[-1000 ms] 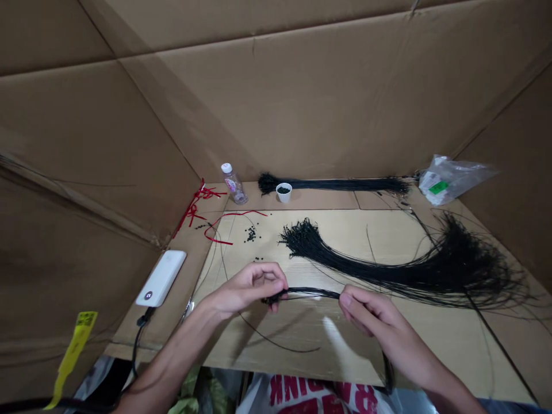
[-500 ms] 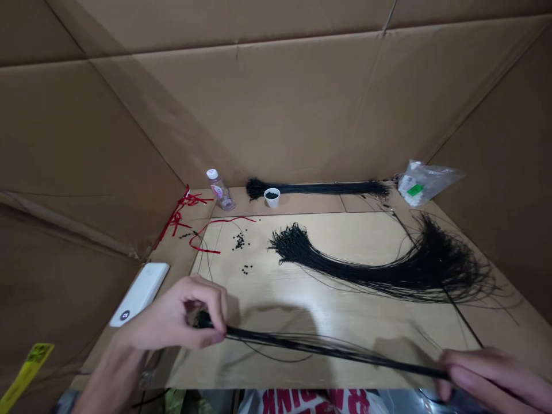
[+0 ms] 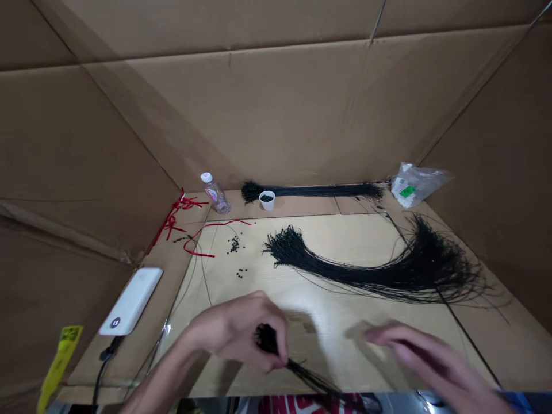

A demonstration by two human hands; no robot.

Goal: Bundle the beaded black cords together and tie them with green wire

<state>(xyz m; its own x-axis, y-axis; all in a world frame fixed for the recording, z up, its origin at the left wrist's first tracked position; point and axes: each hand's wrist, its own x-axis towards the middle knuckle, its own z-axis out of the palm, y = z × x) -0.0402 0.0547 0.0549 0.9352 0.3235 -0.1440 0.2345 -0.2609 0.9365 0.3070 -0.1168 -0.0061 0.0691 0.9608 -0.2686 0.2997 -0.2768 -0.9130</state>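
My left hand [image 3: 239, 332] is closed around the knotted end of a small bundle of black cords [image 3: 302, 371], which trails down to the right off the near edge of the board. My right hand [image 3: 425, 359] hovers low at the right, smeared by motion, its fingers stretched out and apart from the bundle. A large fan of black cords [image 3: 375, 267] lies across the pale wooden board [image 3: 345, 310] beyond both hands. A few loose black beads [image 3: 234, 246] lie scattered at the board's left.
Cardboard walls enclose the table. At the back stand a small plastic bottle [image 3: 214, 194], a white cup of beads [image 3: 267, 200], a straight bundle of black cords [image 3: 314, 190] and a plastic bag [image 3: 416, 183]. Red strings [image 3: 181, 215] and a white power bank [image 3: 131, 300] lie left.
The left hand moved right toward the middle with the bundle's end. The right hand let go of the far end and swung left, now blurred.
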